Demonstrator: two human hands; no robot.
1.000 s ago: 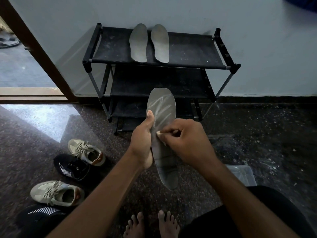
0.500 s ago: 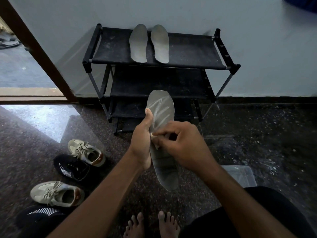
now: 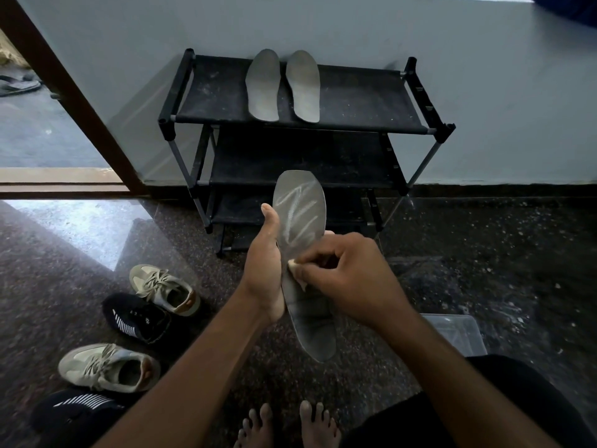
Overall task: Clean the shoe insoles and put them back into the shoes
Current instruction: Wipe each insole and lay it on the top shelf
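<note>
Left hand (image 3: 263, 266) grips insole (image 3: 300, 218) upright, thumb along edge; right hand (image 3: 349, 276) pinches pale cloth (image 3: 295, 265) against it.

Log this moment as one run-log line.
step: insole cleaning | left hand: grips grey insole | right hand: pinches pale wipe against it | shoe rack: two insoles on top | floor: shoes

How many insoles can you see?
3. A left insole and a right insole lie together on the rack; a third insole is gripped by the left hand, the right hand pinching a wad against it. Shoes may hide more.
</note>
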